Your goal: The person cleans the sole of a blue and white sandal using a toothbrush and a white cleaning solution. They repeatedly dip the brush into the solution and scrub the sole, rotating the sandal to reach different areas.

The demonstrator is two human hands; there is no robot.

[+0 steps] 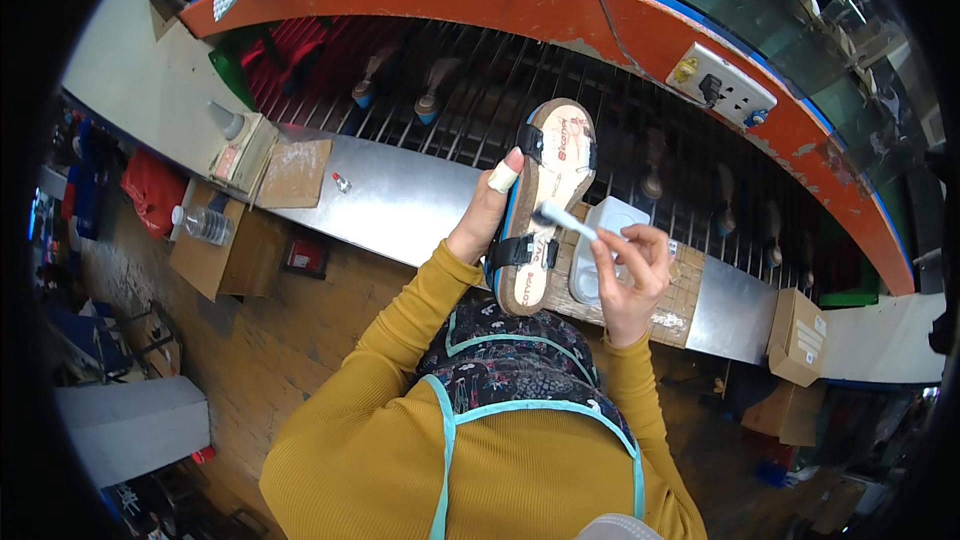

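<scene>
My left hand [485,215] grips a sandal [547,285] by its left edge, with the pale underside turned up and the toe-to-heel length standing nearly upright in view. Black straps [513,252] fold over its brown rim. A white wrap covers part of my left thumb. In my right hand [637,275], a small brush [570,223] with a pale handle is pinched between the fingers. Its dark bristles touch or hover just over the middle of the underside; which one cannot be told. Behind the right hand, a white plastic container [590,265] is partly hidden.
A metal ledge [385,190] runs in front of a roller conveyor [480,70] carrying several shoe forms. The container stands on a tan board [680,290]. Cardboard boxes [798,338] sit at both ends. An orange beam [640,35] with a power strip [722,83] arches beyond.
</scene>
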